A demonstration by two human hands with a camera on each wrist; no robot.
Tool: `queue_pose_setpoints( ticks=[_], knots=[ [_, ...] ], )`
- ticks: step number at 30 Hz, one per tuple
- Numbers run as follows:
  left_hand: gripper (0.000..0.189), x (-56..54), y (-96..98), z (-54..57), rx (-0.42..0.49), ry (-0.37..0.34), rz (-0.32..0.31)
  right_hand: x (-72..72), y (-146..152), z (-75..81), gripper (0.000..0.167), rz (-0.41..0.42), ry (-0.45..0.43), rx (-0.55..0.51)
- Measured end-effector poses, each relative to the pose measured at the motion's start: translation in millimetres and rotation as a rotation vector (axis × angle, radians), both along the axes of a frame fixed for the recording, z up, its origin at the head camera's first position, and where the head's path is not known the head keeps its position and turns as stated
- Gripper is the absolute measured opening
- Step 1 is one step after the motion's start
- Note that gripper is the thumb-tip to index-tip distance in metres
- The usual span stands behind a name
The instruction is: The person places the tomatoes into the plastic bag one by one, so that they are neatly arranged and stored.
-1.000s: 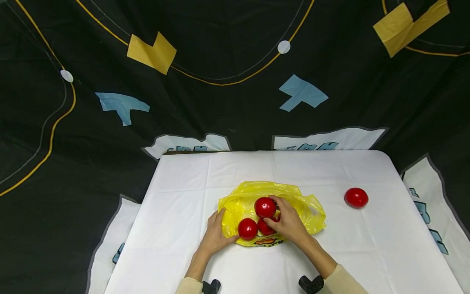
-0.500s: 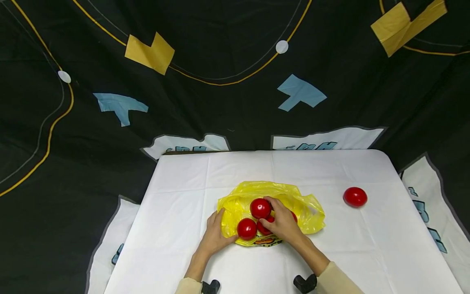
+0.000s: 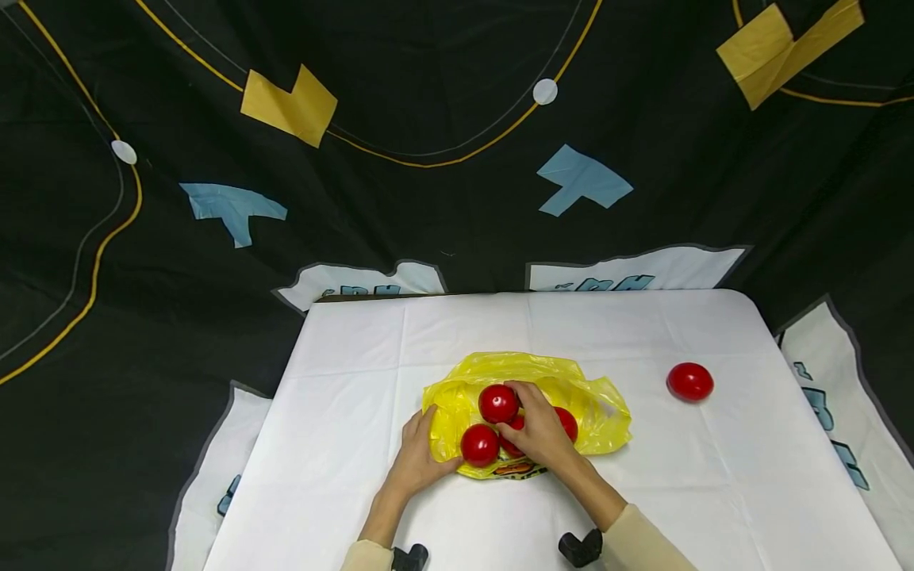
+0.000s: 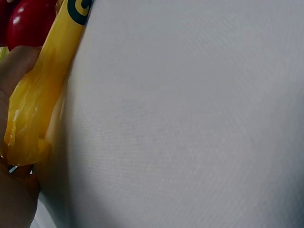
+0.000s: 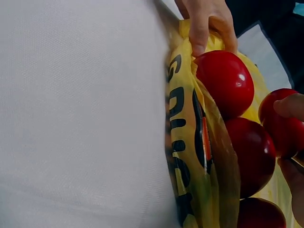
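Note:
A yellow plastic bag (image 3: 531,373) lies opened out on the white table. My left hand (image 3: 417,458) grips its left edge, the thumb by the rim beside one red tomato (image 3: 480,445); the left wrist view shows the bag (image 4: 35,102) pinched there. My right hand (image 3: 539,432) holds another tomato (image 3: 498,404) between thumb and fingers, above the bag's contents. Under that hand a third tomato (image 3: 512,438) is partly covered, and one more tomato (image 3: 566,424) sits to its right in the bag. In the right wrist view the held tomato (image 5: 281,124) is close beside its neighbours.
A single tomato (image 3: 689,382) rests on the white tabletop (image 3: 714,476) at the right, outside the bag. Beyond the table's far edge hangs a black cloth (image 3: 428,214) with yellow and blue patterns. Dark lettering (image 5: 176,111) runs along the bag's near side.
My right hand has moved left with the held tomato, uncovering the tomato at the bag's right. The left hand stays at the bag's left edge.

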State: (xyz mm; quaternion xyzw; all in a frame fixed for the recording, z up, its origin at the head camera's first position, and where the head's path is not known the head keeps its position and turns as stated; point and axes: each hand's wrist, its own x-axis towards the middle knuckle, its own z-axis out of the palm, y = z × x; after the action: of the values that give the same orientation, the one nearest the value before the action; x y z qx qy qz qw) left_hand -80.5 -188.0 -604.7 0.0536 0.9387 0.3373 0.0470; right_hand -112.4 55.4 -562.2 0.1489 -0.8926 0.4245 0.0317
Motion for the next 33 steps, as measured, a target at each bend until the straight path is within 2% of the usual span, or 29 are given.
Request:
queue_pose_setpoints(
  ticks=[6,24,33],
  knots=[
    [0.104,0.3,0.0,-0.5,-0.006,-0.009,0.0,-0.4,-2,-3.7,0.067,-0.004,-0.021,0.023],
    [0.104,-0.1,-0.1,-0.7,-0.012,0.002,0.002,-5.2,-9,-14.4,0.066,0.023,0.014,0.03],
    [0.104,0.3,-0.5,-1.1,-0.004,0.003,0.003,-7.4,-12,-15.8,0.066,0.022,-0.028,0.056]
  ],
)
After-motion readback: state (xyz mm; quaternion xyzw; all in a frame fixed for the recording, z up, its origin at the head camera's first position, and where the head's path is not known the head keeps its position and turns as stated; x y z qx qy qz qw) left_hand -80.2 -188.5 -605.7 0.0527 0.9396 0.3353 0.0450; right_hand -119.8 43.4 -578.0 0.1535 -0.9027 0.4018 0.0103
